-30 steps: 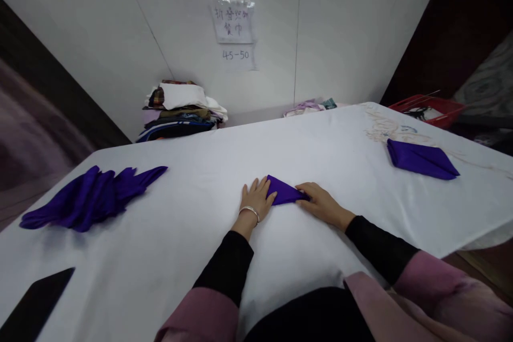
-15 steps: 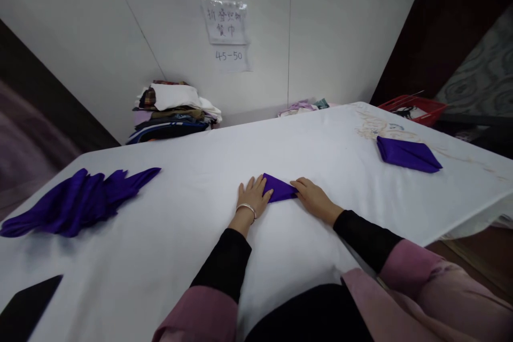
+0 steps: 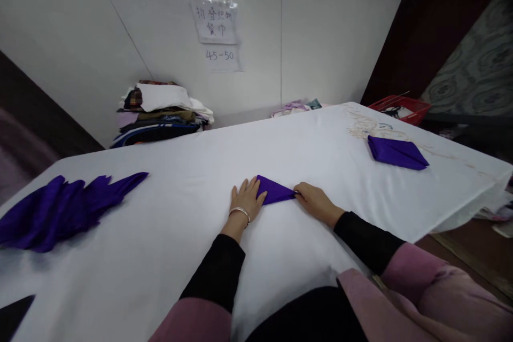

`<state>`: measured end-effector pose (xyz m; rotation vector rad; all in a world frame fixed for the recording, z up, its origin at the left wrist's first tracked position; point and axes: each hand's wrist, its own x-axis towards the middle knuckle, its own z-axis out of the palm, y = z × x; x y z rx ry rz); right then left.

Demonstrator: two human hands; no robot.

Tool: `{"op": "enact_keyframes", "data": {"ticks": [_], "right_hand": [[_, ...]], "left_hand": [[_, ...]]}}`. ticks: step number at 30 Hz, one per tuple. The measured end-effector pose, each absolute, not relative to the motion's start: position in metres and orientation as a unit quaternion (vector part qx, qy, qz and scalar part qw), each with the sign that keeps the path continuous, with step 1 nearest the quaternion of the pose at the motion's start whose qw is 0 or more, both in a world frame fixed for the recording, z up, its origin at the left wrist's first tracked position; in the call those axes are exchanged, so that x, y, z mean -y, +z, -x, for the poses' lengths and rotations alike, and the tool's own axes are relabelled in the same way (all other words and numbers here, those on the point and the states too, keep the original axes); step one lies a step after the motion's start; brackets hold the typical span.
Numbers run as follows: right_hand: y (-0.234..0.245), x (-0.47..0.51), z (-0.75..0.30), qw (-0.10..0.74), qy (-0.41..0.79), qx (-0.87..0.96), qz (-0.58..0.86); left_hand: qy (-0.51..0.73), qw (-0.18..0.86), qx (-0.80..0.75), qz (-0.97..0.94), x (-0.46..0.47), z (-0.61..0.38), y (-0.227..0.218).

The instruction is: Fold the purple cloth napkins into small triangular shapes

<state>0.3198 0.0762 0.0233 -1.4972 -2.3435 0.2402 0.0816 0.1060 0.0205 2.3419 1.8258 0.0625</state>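
A purple napkin, folded into a small triangle, lies on the white-covered table between my hands. My left hand, with a silver bangle at the wrist, rests flat on the napkin's left part, fingers spread, hiding that end. At the napkin's pointed right tip, my right hand pinches the cloth between thumb and curled fingers. A second folded purple napkin lies farther off to the right. On the left is a loose, rumpled heap of purple cloth.
White cloth covers the table, with embroidery near the far right. Behind it are a stack of folded clothes and a red basket. A handwritten sign hangs on the wall. A dark flat object lies at the near left.
My right hand's fingers have curled in and closed on the napkin's tip. My left hand stays flat on the napkin. The whole view has shifted slightly.
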Motion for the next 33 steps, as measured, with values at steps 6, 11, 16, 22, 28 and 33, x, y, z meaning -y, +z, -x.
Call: {"op": "enact_keyframes", "data": {"ticks": [6,11,16,22,28,33], "right_hand": [[0.026,-0.074,-0.322,0.181,0.071,0.813,0.549],[0.032,-0.072,-0.319,0.154,0.057,0.823,0.544],[0.032,-0.072,-0.317,0.139,0.034,0.822,0.551],[0.033,-0.071,-0.319,0.13,0.034,0.824,0.551],[0.029,-0.07,-0.33,0.172,0.075,0.824,0.535],[0.016,-0.073,-0.34,0.312,0.168,0.779,0.517]], "left_hand": [[0.022,0.084,-0.611,-0.787,-0.106,-0.081,0.02],[0.019,0.076,-0.61,-0.789,-0.107,-0.081,0.019],[0.017,0.073,-0.609,-0.789,-0.107,-0.08,0.018],[0.021,0.074,-0.607,-0.791,-0.107,-0.08,0.018],[0.019,0.074,-0.61,-0.789,-0.107,-0.081,0.019],[0.02,0.077,-0.609,-0.789,-0.107,-0.08,0.018]]}}
